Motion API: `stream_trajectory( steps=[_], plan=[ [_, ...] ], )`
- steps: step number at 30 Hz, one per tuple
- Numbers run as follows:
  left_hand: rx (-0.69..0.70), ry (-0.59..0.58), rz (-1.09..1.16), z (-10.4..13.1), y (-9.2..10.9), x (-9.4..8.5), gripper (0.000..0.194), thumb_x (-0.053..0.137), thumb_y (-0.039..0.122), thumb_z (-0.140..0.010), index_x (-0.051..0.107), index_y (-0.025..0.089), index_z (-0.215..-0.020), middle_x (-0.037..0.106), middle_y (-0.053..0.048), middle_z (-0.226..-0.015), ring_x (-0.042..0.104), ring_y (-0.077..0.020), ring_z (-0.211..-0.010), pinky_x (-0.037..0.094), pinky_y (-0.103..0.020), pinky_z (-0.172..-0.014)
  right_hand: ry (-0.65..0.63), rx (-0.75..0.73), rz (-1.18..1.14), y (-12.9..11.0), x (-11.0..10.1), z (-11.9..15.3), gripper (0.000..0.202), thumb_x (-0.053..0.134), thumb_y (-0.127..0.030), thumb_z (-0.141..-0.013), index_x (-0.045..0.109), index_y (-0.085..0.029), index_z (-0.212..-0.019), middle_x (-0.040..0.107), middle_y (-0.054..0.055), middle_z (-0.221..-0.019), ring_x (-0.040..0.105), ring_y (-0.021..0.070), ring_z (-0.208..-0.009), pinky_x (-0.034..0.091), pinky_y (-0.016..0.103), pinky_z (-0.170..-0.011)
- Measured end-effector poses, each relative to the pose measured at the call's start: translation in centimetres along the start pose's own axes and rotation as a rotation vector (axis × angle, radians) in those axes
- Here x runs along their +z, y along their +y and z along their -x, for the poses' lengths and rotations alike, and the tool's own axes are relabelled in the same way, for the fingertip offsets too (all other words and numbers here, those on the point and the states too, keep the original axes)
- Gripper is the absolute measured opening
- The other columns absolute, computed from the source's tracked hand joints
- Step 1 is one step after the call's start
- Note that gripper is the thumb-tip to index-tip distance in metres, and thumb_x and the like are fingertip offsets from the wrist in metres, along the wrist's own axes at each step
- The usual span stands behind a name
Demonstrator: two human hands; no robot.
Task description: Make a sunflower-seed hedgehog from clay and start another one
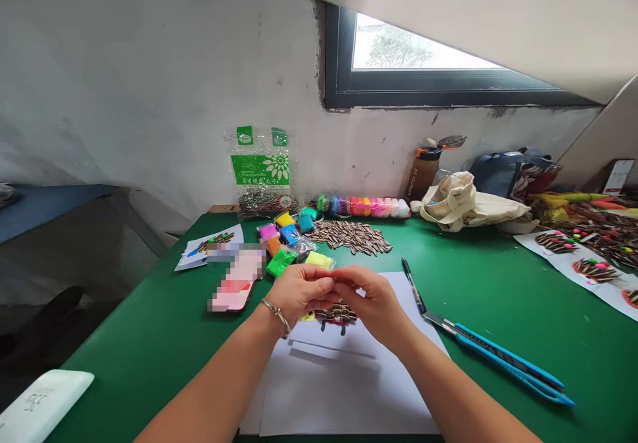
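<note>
My left hand, with a silver bracelet at the wrist, and my right hand meet fingertip to fingertip above a sheet of white paper. Both are closed in a pinch; whatever lies between the fingers is too small or hidden to make out. Below them on the paper, partly covered, is a figure made of striped sunflower seeds with dark feet and some yellow at its left. Just beyond the hands are soft clay packets, among them a green one and a pale yellow one.
Loose sunflower seeds lie behind the packets, near a seed bag and a row of coloured clay. To the right are a pen and a blue utility knife. A pink phone lies left, a white device nearer.
</note>
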State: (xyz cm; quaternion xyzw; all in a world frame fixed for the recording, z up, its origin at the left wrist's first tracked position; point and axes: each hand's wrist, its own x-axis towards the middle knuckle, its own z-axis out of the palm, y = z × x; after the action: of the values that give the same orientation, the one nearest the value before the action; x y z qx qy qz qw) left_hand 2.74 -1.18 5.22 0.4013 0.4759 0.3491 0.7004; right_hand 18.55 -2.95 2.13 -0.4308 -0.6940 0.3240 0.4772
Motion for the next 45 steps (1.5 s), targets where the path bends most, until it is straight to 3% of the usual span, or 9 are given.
stream_trajectory(
  steps=[8,20,24,30,34,45],
  plan=[
    [0.036,-0.033,0.060,-0.4,0.4,-1.2,0.037,0.085,0.035,-0.054,0.068,0.010,-0.075,0.064,-0.002,-0.060,0.058,-0.0069,-0.049,0.046,-0.015,-0.048,0.020,-0.121,0.214,-1.2,0.2,-2.0,0.016,0.053,-0.015,-0.084,0.067,-0.020,-0.078,0.058,0.000,-0.068,0.051,0.0117,-0.065,0.039,0.022,-0.061],
    [0.000,-0.084,0.058,-0.8,-2.0,-1.4,0.036,0.077,0.044,-0.063,0.067,0.010,-0.070,0.064,-0.003,-0.062,0.054,-0.0053,-0.047,0.043,-0.015,-0.047,-0.071,-0.045,0.257,0.4,0.5,-0.4,0.014,0.052,-0.016,-0.085,0.063,-0.021,-0.079,0.056,-0.001,-0.071,0.049,0.0107,-0.065,0.036,0.021,-0.058],
    [-0.014,-0.109,0.033,-0.5,-2.0,-1.4,0.035,0.078,0.042,-0.063,0.068,0.009,-0.072,0.064,-0.004,-0.064,0.055,-0.0059,-0.049,0.045,-0.017,-0.050,-0.074,-0.019,0.265,0.6,0.6,-0.3,0.014,0.052,-0.017,-0.085,0.061,-0.020,-0.075,0.056,-0.001,-0.069,0.049,0.0106,-0.063,0.037,0.022,-0.058],
    [-0.024,-0.140,0.028,-0.5,-1.9,-1.7,0.032,0.076,0.040,-0.066,0.068,0.010,-0.072,0.063,-0.004,-0.064,0.055,-0.0064,-0.051,0.045,-0.018,-0.052,-0.109,-0.001,0.187,0.3,0.5,-0.2,0.018,0.048,-0.015,-0.086,0.064,-0.023,-0.090,0.058,0.000,-0.080,0.052,0.0110,-0.071,0.040,0.021,-0.061],
    [-0.032,-0.139,0.032,-0.6,-1.9,-1.8,0.033,0.076,0.041,-0.066,0.067,0.009,-0.071,0.063,-0.004,-0.062,0.054,-0.0063,-0.049,0.044,-0.018,-0.050,-0.152,-0.007,0.151,0.3,0.3,-0.3,0.019,0.049,-0.013,-0.085,0.066,-0.023,-0.087,0.059,0.000,-0.082,0.053,0.0103,-0.071,0.040,0.020,-0.062],
    [-0.036,-0.126,0.018,-0.6,-1.8,-1.7,0.034,0.077,0.041,-0.064,0.066,0.009,-0.067,0.064,-0.004,-0.063,0.054,-0.0066,-0.049,0.044,-0.018,-0.050,-0.126,-0.050,0.333,0.1,0.3,-0.1,0.019,0.046,-0.018,-0.088,0.063,-0.020,-0.079,0.055,0.000,-0.071,0.049,0.0101,-0.063,0.037,0.022,-0.059]
  ],
)
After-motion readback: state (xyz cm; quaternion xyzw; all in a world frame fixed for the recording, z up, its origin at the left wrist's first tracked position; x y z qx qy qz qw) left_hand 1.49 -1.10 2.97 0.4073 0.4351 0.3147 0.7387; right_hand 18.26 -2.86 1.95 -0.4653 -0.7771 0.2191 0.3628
